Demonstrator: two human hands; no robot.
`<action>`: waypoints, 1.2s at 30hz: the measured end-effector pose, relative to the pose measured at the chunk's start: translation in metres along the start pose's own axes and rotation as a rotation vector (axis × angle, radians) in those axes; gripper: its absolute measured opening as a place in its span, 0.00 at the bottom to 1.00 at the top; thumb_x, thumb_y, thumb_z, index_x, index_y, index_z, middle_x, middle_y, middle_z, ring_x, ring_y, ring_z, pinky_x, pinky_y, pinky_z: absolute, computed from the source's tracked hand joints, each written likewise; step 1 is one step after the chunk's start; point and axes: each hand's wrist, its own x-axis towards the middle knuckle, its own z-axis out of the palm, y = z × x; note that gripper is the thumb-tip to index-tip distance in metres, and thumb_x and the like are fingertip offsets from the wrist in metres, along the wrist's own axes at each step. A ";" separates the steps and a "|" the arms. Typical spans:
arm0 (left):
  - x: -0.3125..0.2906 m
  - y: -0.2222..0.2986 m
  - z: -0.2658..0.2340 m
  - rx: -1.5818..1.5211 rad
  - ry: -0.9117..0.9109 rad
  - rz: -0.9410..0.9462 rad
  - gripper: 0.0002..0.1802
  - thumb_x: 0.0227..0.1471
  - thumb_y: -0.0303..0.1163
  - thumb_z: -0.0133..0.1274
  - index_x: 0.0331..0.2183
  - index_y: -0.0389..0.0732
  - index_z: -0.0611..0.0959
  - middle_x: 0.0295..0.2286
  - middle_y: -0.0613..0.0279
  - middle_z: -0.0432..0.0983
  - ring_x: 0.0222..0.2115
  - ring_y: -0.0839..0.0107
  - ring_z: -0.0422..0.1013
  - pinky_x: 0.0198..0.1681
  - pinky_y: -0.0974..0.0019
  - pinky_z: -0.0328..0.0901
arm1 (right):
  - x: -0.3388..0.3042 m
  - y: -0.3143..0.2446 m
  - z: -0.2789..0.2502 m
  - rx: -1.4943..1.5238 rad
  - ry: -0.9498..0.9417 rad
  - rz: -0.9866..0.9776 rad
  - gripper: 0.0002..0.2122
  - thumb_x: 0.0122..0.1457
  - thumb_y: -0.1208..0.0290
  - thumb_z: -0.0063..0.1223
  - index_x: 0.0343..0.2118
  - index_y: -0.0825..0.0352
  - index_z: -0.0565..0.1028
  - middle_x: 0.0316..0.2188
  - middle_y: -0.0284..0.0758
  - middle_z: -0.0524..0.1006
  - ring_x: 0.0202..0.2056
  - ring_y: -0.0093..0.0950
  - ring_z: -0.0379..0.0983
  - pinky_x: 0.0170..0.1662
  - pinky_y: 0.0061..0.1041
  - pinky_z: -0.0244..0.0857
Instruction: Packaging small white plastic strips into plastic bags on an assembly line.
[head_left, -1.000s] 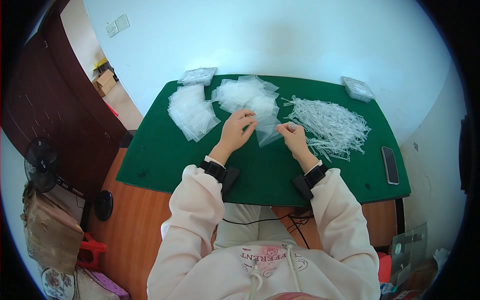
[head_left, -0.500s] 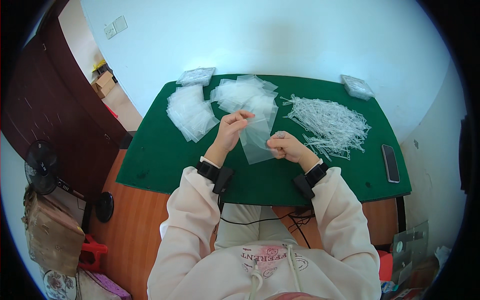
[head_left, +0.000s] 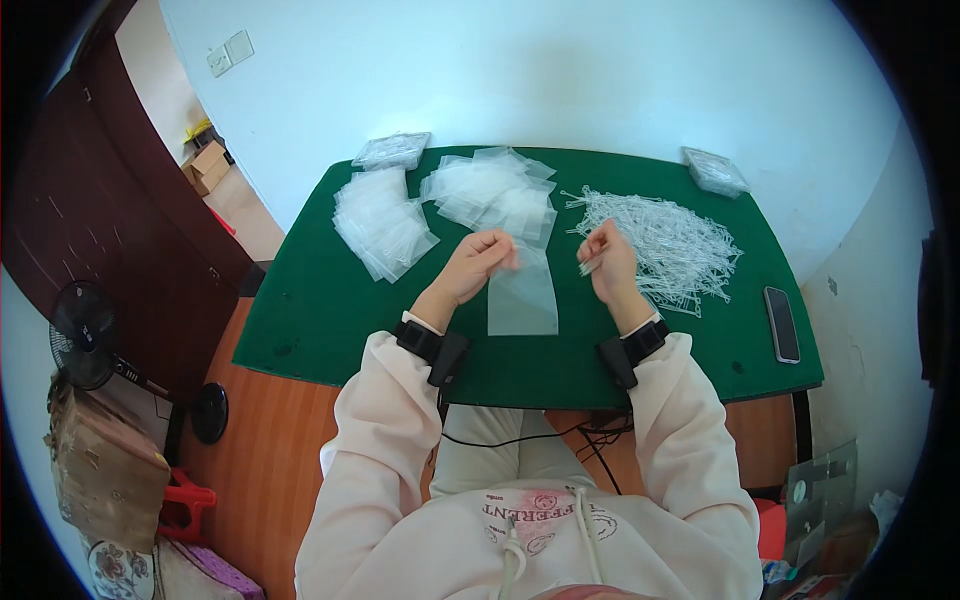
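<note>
Pinching a bag (head_left: 523, 300) left, clear sticks (head_left: 589, 267) right, the hands (head_left: 470, 268) have bag piles (head_left: 490, 190), a stick heap (head_left: 672, 245) and a phone (head_left: 781, 325) around.

A phone (head_left: 782, 325) is lying on the green tabletop (head_left: 320, 320); a black fan (head_left: 83, 332) is standing near a dark door (head_left: 150, 210); a cardboard box (head_left: 108, 465) is resting beside a red stool (head_left: 187, 503).

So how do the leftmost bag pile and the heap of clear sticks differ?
The leftmost bag pile has flat, broad pieces; the heap of clear sticks has thin, narrow ones. The bag pile overlaps in layers; the heap is a loose tangle, spreading wider. Both lie on the green table.
</note>
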 end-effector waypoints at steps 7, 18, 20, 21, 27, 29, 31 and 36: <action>-0.001 -0.006 0.016 0.173 -0.264 -0.095 0.09 0.53 0.33 0.47 0.27 0.38 0.76 0.24 0.70 0.70 0.26 0.82 0.64 0.32 0.77 0.59 | -0.004 -0.009 0.002 0.046 -0.061 0.128 0.21 0.62 0.56 0.29 0.21 0.66 0.67 0.12 0.29 0.61 0.12 0.19 0.54 0.15 0.18 0.48; -0.001 -0.007 0.019 0.216 -0.309 -0.096 0.08 0.52 0.31 0.50 0.26 0.36 0.78 0.25 0.71 0.69 0.28 0.82 0.63 0.34 0.78 0.58 | -0.017 0.001 0.015 -0.279 -0.140 0.154 0.14 0.57 0.62 0.41 0.18 0.63 0.65 0.15 0.27 0.64 0.14 0.17 0.58 0.15 0.18 0.50; -0.001 -0.007 0.019 0.262 -0.311 -0.085 0.08 0.52 0.30 0.48 0.26 0.36 0.76 0.26 0.71 0.67 0.29 0.81 0.62 0.36 0.77 0.57 | -0.018 0.002 0.015 -0.306 -0.162 0.158 0.13 0.57 0.63 0.42 0.18 0.63 0.66 0.16 0.27 0.65 0.14 0.17 0.58 0.15 0.18 0.50; 0.000 -0.008 0.018 0.285 -0.311 -0.079 0.08 0.52 0.30 0.48 0.25 0.36 0.76 0.26 0.70 0.67 0.29 0.81 0.61 0.36 0.77 0.56 | -0.018 0.002 0.014 -0.362 -0.190 0.136 0.13 0.57 0.63 0.42 0.18 0.63 0.66 0.16 0.26 0.65 0.15 0.16 0.58 0.17 0.18 0.50; 0.001 -0.010 0.018 0.279 -0.291 -0.093 0.08 0.52 0.30 0.48 0.25 0.36 0.75 0.27 0.71 0.67 0.30 0.81 0.61 0.37 0.77 0.56 | -0.020 0.005 0.015 -0.520 -0.360 0.078 0.14 0.57 0.61 0.43 0.18 0.63 0.66 0.16 0.23 0.63 0.20 0.13 0.57 0.23 0.14 0.49; 0.001 -0.011 0.017 0.258 -0.277 -0.078 0.08 0.52 0.30 0.47 0.26 0.36 0.75 0.27 0.72 0.67 0.30 0.82 0.60 0.37 0.77 0.56 | -0.022 0.004 0.017 -0.574 -0.428 0.086 0.13 0.57 0.61 0.44 0.20 0.63 0.68 0.17 0.23 0.63 0.20 0.13 0.56 0.24 0.14 0.49; -0.001 -0.012 0.014 0.245 -0.258 -0.076 0.08 0.52 0.29 0.47 0.26 0.36 0.75 0.27 0.72 0.67 0.30 0.82 0.60 0.36 0.77 0.56 | -0.023 0.004 0.019 -0.683 -0.563 0.102 0.12 0.56 0.60 0.47 0.23 0.63 0.70 0.17 0.22 0.64 0.21 0.13 0.56 0.25 0.14 0.49; 0.001 -0.008 0.018 0.207 -0.200 -0.037 0.07 0.52 0.28 0.47 0.26 0.37 0.76 0.29 0.71 0.67 0.30 0.82 0.60 0.36 0.77 0.56 | -0.018 0.009 0.012 -0.578 -0.343 -0.019 0.12 0.58 0.58 0.43 0.30 0.64 0.70 0.25 0.22 0.66 0.25 0.13 0.58 0.27 0.13 0.52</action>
